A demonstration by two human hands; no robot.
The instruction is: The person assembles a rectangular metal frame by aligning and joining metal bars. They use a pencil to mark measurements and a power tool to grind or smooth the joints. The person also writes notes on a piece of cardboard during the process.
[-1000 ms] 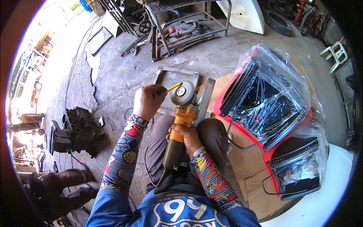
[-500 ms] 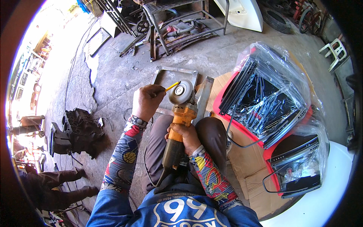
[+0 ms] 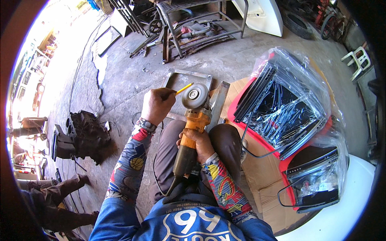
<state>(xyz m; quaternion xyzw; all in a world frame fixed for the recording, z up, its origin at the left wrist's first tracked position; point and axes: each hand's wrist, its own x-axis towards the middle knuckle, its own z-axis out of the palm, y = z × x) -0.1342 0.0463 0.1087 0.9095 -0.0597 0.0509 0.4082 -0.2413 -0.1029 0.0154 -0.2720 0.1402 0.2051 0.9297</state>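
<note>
My right hand (image 3: 198, 143) is wrapped round the body of a yellow and black angle grinder (image 3: 197, 120), held upright between my knees. Its grey disc (image 3: 194, 95) faces me at the top. Pinched in my left hand (image 3: 157, 105) is a yellow pencil (image 3: 184, 88), its tip pointing up and right beside the disc's left edge. Whether the tip touches the disc I cannot tell. Behind the grinder a metal frame (image 3: 192, 74) lies on the floor, and a metal bar (image 3: 219, 102) slants just right of the disc.
Plastic-wrapped black seat frames with red edges (image 3: 277, 105) lie to the right on cardboard (image 3: 257, 182), near a white panel (image 3: 354, 193). An engine block (image 3: 86, 136) sits at left. Another person's legs (image 3: 60, 201) show at lower left. A metal stand (image 3: 201, 8) is at the back.
The pencil has shifted slightly and now points a bit higher beside the disc. The grinder stays in my right hand. The other person's legs at lower left have moved.
</note>
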